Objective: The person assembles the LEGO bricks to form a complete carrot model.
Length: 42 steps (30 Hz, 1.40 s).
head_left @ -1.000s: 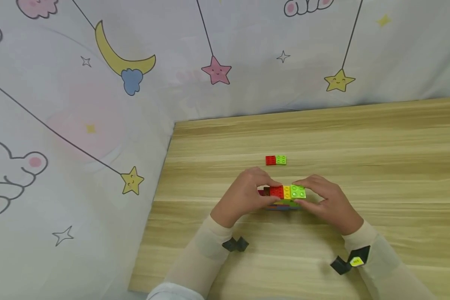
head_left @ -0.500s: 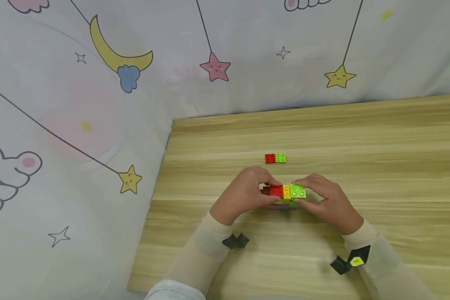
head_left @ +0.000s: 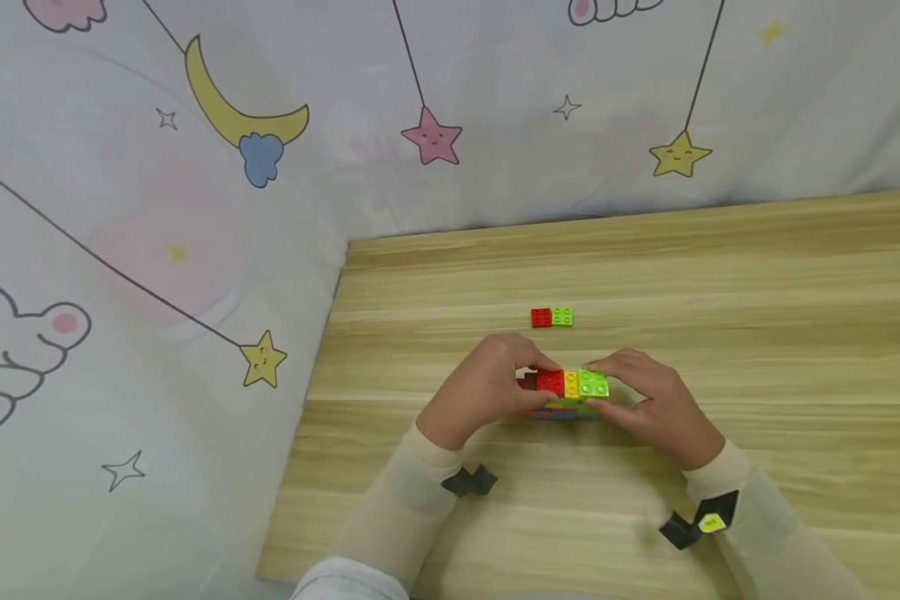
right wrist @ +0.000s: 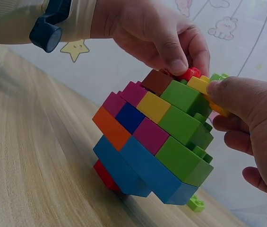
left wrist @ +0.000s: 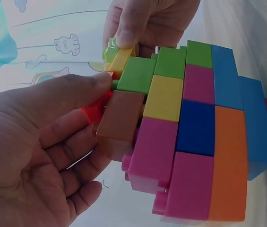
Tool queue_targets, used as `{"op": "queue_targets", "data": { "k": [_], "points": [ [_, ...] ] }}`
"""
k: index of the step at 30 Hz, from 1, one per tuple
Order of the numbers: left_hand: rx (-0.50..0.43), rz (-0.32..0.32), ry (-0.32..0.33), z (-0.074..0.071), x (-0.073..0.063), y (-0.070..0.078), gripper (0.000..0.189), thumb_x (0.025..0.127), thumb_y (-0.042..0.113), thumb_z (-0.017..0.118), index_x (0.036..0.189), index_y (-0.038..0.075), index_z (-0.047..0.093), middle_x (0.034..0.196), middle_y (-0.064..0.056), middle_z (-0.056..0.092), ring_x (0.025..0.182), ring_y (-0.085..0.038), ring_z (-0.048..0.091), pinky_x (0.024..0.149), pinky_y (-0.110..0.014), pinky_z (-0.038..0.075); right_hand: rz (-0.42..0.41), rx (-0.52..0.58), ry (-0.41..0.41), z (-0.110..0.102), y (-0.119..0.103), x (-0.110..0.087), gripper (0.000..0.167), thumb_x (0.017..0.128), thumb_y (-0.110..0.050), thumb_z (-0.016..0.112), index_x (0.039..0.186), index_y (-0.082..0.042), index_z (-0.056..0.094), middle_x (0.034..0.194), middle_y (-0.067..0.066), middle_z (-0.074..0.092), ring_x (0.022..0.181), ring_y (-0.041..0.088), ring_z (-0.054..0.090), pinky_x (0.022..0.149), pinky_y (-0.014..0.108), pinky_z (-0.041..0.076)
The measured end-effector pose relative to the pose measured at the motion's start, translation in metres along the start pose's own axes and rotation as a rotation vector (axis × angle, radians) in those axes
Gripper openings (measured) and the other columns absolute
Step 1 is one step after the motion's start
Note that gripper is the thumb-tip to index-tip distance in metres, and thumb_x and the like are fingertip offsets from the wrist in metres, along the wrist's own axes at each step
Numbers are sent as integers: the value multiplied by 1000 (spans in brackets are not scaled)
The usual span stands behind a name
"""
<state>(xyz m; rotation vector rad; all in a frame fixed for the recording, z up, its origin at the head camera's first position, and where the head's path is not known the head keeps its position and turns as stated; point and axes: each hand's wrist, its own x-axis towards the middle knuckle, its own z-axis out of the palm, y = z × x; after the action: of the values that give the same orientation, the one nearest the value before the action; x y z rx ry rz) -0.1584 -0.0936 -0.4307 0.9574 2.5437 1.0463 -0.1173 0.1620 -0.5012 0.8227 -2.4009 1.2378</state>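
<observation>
A stepped stack of toy building bricks [right wrist: 145, 130] in blue, orange, pink, yellow, green and brown stands on the table between the hands. My left hand [head_left: 483, 387] pinches a red brick [head_left: 550, 382] on its top between thumb and fingers. Opposite, my right hand [head_left: 656, 408] pinches a yellow brick [right wrist: 198, 84] with a lime green brick [head_left: 593, 383] on it, right beside the red one. The brown brick [left wrist: 120, 113] lies just under the red brick. Whether the yellow brick is pressed fully down cannot be told. From above, the hands hide much of the stack.
Behind the stack, a loose red brick [head_left: 541, 317] and a lime green brick [head_left: 562, 317] lie side by side on the wooden table [head_left: 757, 292]. A white curtain [head_left: 510, 75] printed with stars and a moon hangs at the table's back and left.
Both hands and the top bricks have shifted very slightly left. Each hand keeps its pinch. The loose bricks stay where they lie.
</observation>
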Motion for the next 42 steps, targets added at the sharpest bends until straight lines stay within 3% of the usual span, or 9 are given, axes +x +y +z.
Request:
{"op": "queue_targets", "data": {
  "k": [6,20,29,38,42],
  "points": [
    [49,-15,15,1,-1,5,31,79,17,93,108,12,83,97,13,74,84,-4,58,72,-17,51,-1,-15,-9,1,-1,2,47,73,-12,95,116,-15,76,109,-7,75,101,9,66,90,14,48],
    [-40,-119,-39,-4,6,5,23,80,17,92,101,14,84,91,18,71,80,-6,61,70,-20,54,-33,27,19,1,0,3,52,69,-2,94,117,-14,77,106,-4,76,97,13,67,90,12,47],
    [-13,-135,-54,-4,8,13,23,80,16,91,102,13,83,87,17,69,78,-8,60,68,-20,53,-18,22,10,1,3,1,50,71,-4,93,117,-14,77,107,-4,76,98,11,66,89,13,47],
    [-71,-112,-80,-3,11,-3,23,81,17,91,102,17,83,97,17,72,88,-6,61,76,-21,53,-20,12,16,0,2,0,51,69,-5,95,116,-15,77,106,-5,76,98,12,66,89,13,47],
    [-58,-144,-65,-2,9,2,23,81,19,91,102,18,83,95,20,71,86,-7,60,73,-22,53,-16,1,14,-1,2,1,48,71,-7,95,115,-15,77,108,-5,76,99,12,66,90,14,47]
  ]
}}
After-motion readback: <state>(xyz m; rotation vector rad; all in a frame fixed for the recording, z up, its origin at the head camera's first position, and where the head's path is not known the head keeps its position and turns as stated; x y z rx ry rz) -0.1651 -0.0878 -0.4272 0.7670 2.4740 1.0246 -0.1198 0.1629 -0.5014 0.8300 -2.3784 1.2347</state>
